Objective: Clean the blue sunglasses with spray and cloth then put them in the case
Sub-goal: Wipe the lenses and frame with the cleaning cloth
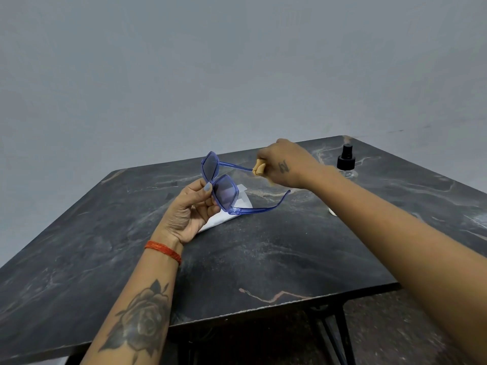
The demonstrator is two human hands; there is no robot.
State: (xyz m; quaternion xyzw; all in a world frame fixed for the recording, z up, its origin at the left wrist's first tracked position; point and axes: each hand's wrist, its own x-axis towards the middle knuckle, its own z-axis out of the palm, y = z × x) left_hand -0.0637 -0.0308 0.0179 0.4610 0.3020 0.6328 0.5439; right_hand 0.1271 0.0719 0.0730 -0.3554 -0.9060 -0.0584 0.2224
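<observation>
The blue sunglasses are held up above the table with both arms unfolded and the lenses facing left. My left hand pinches the frame at the bridge between thumb and fingers. My right hand grips a tan cloth wrapped around the tip of the far arm of the sunglasses. A white case lies flat on the table under the sunglasses, partly hidden by my left hand. The spray bottle, clear with a black pump top, stands at the far right of the table.
The dark marble-patterned table has its front edge near me and black metal legs below on the right. A small white object peeks out beside my right forearm. A plain grey wall stands behind the table.
</observation>
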